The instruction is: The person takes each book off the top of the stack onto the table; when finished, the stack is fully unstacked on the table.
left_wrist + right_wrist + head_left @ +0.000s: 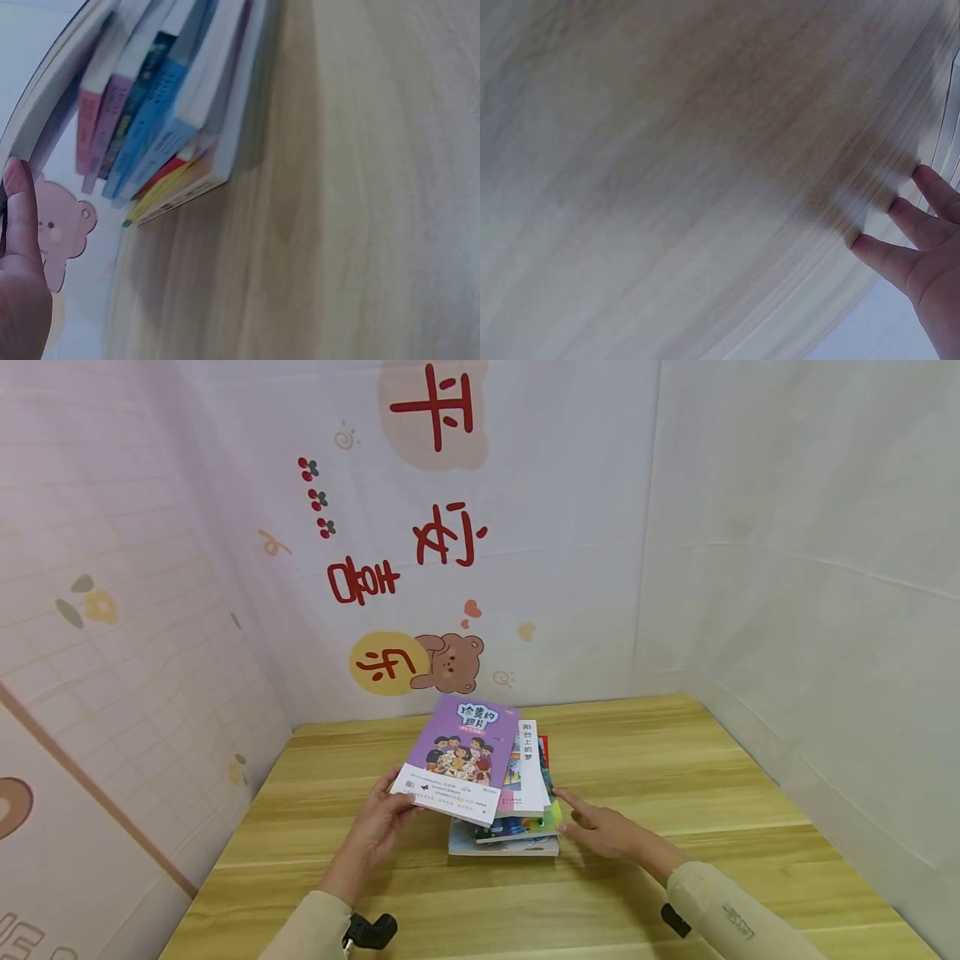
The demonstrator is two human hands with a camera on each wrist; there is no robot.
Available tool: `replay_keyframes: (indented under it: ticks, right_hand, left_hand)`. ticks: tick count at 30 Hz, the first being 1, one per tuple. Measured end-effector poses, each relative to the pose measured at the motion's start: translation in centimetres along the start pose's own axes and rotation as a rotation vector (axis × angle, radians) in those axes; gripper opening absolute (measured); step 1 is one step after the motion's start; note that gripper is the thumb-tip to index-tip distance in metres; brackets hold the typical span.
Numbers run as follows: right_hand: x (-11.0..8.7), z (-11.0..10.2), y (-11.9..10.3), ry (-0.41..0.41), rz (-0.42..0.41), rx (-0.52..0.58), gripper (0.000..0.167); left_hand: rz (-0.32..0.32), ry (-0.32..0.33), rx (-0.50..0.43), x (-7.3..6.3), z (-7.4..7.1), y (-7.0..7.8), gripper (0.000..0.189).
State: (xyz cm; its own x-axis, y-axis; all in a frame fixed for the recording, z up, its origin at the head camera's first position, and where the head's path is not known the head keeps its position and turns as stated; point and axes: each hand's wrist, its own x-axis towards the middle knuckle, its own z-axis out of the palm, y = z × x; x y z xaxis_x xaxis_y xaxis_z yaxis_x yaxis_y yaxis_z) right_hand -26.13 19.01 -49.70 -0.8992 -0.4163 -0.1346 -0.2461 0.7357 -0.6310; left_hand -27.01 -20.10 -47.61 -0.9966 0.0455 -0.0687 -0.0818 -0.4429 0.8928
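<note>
My left hand grips a purple book by its near left corner, with the thumb over the white band on its cover. This book is tilted over the left side of a loose, uneven stack. In the left wrist view, a gap separates the held book from the stacked spines. A white-edged book shows at the top of the stack, and a pale book at the bottom. Right beside the stack's right edge, my right hand has its fingers extended, fingertips at the books.
The stack stands on a wood-grain table. White printed cloth hangs behind the table and along both sides, with red characters and a bear on it. Black straps with cameras sit at both wrists.
</note>
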Motion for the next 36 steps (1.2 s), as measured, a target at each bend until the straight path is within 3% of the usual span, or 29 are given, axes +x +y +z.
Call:
replay_keyframes:
  ticks: [6,19,26,32,36]
  right_hand:
    - [-0.1,0.0,-0.2,0.000,0.010,0.004,0.070]
    - [-0.2,0.0,-0.3,0.009,0.009,-0.012,0.070]
    - [-0.2,0.1,0.0,0.007,0.024,0.005,0.070]
    - [-0.2,0.3,0.0,0.011,0.026,0.010,0.070]
    - [-0.1,0.3,0.0,0.018,0.020,0.000,0.070]
  left_hand:
    - [0.035,0.049,-0.046,0.1,-1.3,2.1,0.062]
    - [0.102,0.140,-0.129,0.5,-6.5,6.8,0.048]
    - [0.064,0.215,-0.116,1.3,-8.9,7.9,0.060]
    - [0.065,0.207,-0.142,2.1,-11.4,8.3,0.048]
    - [0.033,0.236,-0.122,2.6,-12.9,8.5,0.054]
